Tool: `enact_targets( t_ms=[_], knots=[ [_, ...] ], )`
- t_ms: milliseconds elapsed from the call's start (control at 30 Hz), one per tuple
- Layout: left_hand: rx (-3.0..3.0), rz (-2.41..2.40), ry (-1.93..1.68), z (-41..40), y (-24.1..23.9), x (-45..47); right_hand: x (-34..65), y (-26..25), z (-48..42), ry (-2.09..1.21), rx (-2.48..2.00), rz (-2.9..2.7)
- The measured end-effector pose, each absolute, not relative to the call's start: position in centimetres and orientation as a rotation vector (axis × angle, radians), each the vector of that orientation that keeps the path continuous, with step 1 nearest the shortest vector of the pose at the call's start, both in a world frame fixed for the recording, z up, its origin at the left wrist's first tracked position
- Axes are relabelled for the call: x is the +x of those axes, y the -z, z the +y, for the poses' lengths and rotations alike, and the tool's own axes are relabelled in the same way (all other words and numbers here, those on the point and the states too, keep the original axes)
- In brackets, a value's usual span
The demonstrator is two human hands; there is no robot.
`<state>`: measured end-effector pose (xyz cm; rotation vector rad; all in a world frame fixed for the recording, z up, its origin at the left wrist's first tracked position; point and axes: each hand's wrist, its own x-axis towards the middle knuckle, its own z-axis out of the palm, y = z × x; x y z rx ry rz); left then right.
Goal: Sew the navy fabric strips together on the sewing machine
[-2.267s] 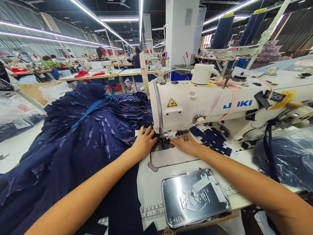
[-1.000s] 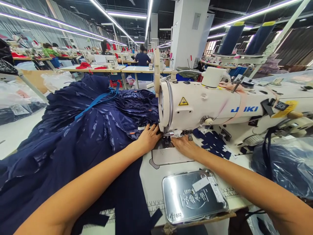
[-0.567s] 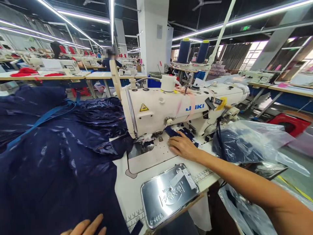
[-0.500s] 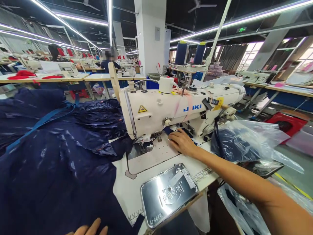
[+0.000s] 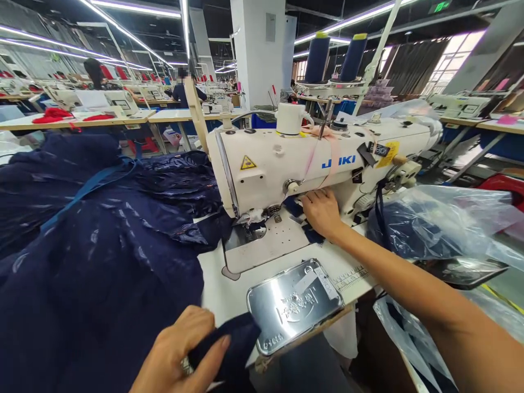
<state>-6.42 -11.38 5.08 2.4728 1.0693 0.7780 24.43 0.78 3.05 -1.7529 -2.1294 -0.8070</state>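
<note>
My left hand (image 5: 180, 355) is at the table's near edge, fingers closed on a fold of the navy fabric (image 5: 90, 251) that is heaped over the left of the table. My right hand (image 5: 323, 210) reaches under the arm of the white sewing machine (image 5: 319, 158) and rests on a stack of small navy fabric pieces (image 5: 305, 218); its fingertips are hidden there. The needle and presser foot (image 5: 249, 226) stand over the bare metal bed plate (image 5: 270, 245).
A shiny metal tin lid (image 5: 295, 303) lies at the table's front edge. A clear plastic bag of navy cloth (image 5: 434, 224) sits on the right. Two navy thread cones (image 5: 333, 57) stand behind the machine. Other people sit at distant sewing tables (image 5: 82, 117).
Both hands left the needle. My right hand moved right to the small pieces under the machine arm. My left hand dropped back to the table's near edge and closed on the fabric.
</note>
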Motion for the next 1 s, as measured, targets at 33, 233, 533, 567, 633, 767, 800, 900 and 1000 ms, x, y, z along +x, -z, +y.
enact_targets(
  t_ms=[33, 233, 533, 567, 633, 767, 800, 900, 1000],
  knots=[
    [2.429, 1.125, -0.739, -10.9, -5.6, -5.5, 23.8, -3.1, 0.6, 0.769, -1.698, -2.142],
    [3.100, 0.882, -0.605, -4.6, -5.5, -0.2, 19.6, -1.7, 0.2, -0.046, -1.490, -2.329],
    [3.346, 0.795, -0.086, -0.9, -2.5, -1.2, 20.1, -0.6, 0.1, 0.211, -1.266, -2.390],
    [3.340, 0.808, -0.104, -1.4, -2.4, -1.7, 20.1, -0.4, 0.1, 0.231, -1.225, -2.411],
    [3.336, 0.841, -0.116, -2.2, -2.4, -2.3, 20.1, -0.1, 0.2, 0.227, -1.166, -2.439],
    [3.329, 0.891, -0.019, -3.0, -2.4, -2.2, 19.9, 0.2, 0.6, 0.051, -1.100, -2.446],
    [3.334, 0.898, 0.002, -3.0, -2.4, -2.1, 19.8, 0.2, 0.6, 0.016, -1.085, -2.451],
    [3.379, 0.921, 0.007, -3.0, -2.0, -1.6, 19.1, -0.1, 0.4, 0.056, -1.096, -2.496],
    [3.427, 0.899, -0.066, -3.1, -1.3, -1.5, 17.8, -0.4, 0.1, 0.204, -1.201, -2.538]
  ],
)
